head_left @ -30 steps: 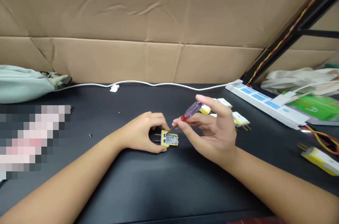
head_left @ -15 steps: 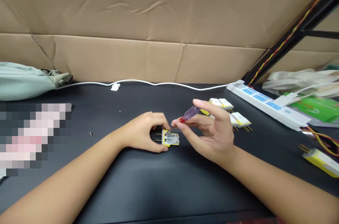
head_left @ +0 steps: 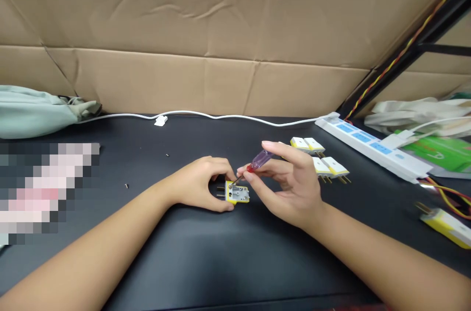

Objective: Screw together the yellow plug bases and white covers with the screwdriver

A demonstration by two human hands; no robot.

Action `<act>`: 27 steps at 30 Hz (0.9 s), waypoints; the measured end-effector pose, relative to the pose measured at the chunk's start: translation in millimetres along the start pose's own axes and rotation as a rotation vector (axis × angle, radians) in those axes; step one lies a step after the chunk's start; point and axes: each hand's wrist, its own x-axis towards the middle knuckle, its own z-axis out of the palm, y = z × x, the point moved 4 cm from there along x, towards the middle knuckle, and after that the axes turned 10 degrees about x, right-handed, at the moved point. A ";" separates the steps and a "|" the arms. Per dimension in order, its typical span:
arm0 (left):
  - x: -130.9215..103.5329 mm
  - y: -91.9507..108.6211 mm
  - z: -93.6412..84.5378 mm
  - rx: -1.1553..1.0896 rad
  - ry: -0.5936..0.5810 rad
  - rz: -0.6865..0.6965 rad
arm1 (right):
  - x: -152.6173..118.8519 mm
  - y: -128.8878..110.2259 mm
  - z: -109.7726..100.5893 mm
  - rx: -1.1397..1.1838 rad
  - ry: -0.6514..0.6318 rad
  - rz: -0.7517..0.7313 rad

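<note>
A small yellow and grey plug part (head_left: pixel 241 194) lies on the black table with its metal pins pointing left. My left hand (head_left: pixel 206 183) grips it between thumb and fingers at its pin end. A screwdriver (head_left: pixel 260 159) with a clear purple handle and red collar is held by my right hand (head_left: pixel 294 183), the index finger on the handle's end. The shaft slants down to the left, its tip at a screw position near the part's upper left corner. Several white and yellow plugs (head_left: pixel 333 166) lie beyond my right hand, partly hidden by it.
A white power strip (head_left: pixel 371 146) and another plug (head_left: pixel 447 225) are at the right. Small screws (head_left: pixel 126 186) lie left of my left hand. A white cable (head_left: pixel 221 117) runs along the cardboard wall (head_left: pixel 165 80). A pale green bag (head_left: pixel 33 112) sits back left.
My right hand and the screwdriver handle have shifted slightly left and down, and the handle has turned a little. My left hand still grips the plug part in the same place.
</note>
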 end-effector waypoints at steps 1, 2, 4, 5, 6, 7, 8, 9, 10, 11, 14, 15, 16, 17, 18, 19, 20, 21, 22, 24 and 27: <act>0.1 -0.2 0.2 -0.004 -0.002 0.001 | 0.3 -0.3 0.5 0.002 -0.010 0.000; 0.2 -0.4 0.5 -0.009 -0.006 0.001 | 0.7 -0.6 1.0 0.002 -0.018 0.000; 0.3 -0.9 0.9 -0.018 -0.010 0.000 | 1.4 -1.3 1.5 -0.002 -0.028 -0.012; 0.2 -1.2 1.1 -0.021 -0.011 -0.001 | 1.6 -1.5 1.7 -0.006 -0.029 -0.020; 0.2 -1.4 1.2 -0.023 -0.011 -0.001 | 1.9 -1.5 1.8 -0.008 -0.030 -0.024; 0.1 -1.6 1.1 -0.022 -0.011 -0.002 | 2.0 -1.3 1.8 -0.010 -0.031 -0.027; 0.1 -1.8 1.1 -0.020 -0.009 -0.003 | 2.1 -0.9 1.8 -0.012 -0.028 -0.027; 0.2 -2.1 1.1 -0.018 -0.011 -0.004 | 2.2 -0.3 1.6 -0.016 -0.024 -0.023; 0.3 -2.3 1.2 -0.019 -0.013 -0.005 | 2.2 0.4 1.3 -0.023 -0.015 -0.018; 0.5 -2.6 1.2 -0.022 -0.014 -0.005 | 2.3 0.9 0.9 -0.030 -0.006 -0.015; 1.2 -4.0 1.2 -0.029 -0.011 -0.011 | 3.1 1.3 0.5 -0.039 -0.006 -0.027; 1.4 -4.7 1.2 -0.032 -0.012 -0.018 | 3.7 0.7 0.7 -0.042 -0.016 -0.039; 1.5 -5.4 1.2 -0.035 -0.015 -0.029 | 4.5 -0.2 0.9 -0.044 -0.030 -0.057; 1.6 -6.0 1.3 -0.042 -0.021 -0.041 | 5.4 -1.3 1.2 -0.048 -0.047 -0.075; 1.6 -6.4 1.4 -0.052 -0.029 -0.051 | 6.6 -2.6 1.5 -0.054 -0.063 -0.091; 1.5 -6.7 1.5 -0.063 -0.035 -0.059 | 7.9 -4.1 1.7 -0.063 -0.078 -0.106; 1.3 -6.8 1.5 -0.073 -0.037 -0.066 | 9.4 -5.4 2.0 -0.073 -0.096 -0.115; 1.1 -7.0 1.5 -0.081 -0.037 -0.073 | 11.0 -6.7 2.4 -0.080 -0.116 -0.117; 0.8 -7.3 1.6 -0.088 -0.035 -0.079 | 12.6 -8.0 2.9 -0.081 -0.140 -0.117; 0.1 -8.4 2.2 -0.097 -0.033 -0.090 | 16.2 -10.3 4.4 -0.060 -0.209 -0.100; -1.0 -11.3 4.5 -0.105 -0.044 -0.106 | 23.5 -12.8 6.3 0.033 -0.309 -0.047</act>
